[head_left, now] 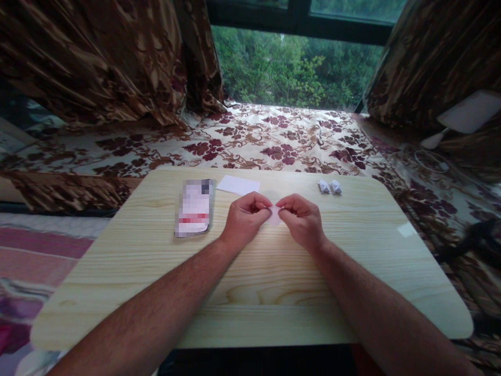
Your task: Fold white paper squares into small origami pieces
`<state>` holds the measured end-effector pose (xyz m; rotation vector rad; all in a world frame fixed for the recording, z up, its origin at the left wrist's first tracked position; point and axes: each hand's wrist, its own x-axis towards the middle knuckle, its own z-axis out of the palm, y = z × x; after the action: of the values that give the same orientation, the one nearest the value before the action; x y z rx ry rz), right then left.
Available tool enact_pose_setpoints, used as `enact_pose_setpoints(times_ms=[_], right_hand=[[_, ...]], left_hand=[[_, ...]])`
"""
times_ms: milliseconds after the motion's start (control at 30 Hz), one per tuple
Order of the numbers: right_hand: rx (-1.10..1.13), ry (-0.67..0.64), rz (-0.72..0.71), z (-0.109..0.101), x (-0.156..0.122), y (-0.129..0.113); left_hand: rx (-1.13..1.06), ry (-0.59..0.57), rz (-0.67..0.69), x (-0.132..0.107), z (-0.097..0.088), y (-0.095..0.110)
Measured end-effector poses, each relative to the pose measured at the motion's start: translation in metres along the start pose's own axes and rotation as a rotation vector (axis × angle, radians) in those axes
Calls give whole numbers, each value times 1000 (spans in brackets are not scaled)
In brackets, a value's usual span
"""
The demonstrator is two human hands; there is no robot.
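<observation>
Over the middle of the table, my left hand (249,215) and my right hand (300,218) face each other with their fingertips close together. Both are closed in a pinch on a small whitish piece of paper (275,215), its lower part showing between them. The fingers cover the rest, so its full shape is hidden. Beyond my left hand lies a flat stack of white paper (238,185). Two small folded white paper pieces (329,187) sit side by side farther off, to the right of my right hand.
A pixelated phone-like object (193,208) lies left of my left hand. The pale wooden table (270,292) has a small white patch (407,230) near its right edge. Behind it are a floral cloth (282,141), curtains (117,57), a window, and a white lamp (469,112).
</observation>
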<state>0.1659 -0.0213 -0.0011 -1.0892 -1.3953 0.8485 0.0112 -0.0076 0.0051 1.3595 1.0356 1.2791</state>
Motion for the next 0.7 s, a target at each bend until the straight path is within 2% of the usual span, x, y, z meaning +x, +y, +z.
enact_pose_setpoints(times_ms=[133, 433, 700], right_hand=[[41, -2, 20, 0, -1, 0], [287, 1, 94, 0, 4, -4], [337, -21, 126, -2, 5, 1]], left_hand=[[-34, 1, -19, -1, 1, 1], [-143, 2, -58, 2, 2, -2], [-208, -61, -111, 2, 0, -3]])
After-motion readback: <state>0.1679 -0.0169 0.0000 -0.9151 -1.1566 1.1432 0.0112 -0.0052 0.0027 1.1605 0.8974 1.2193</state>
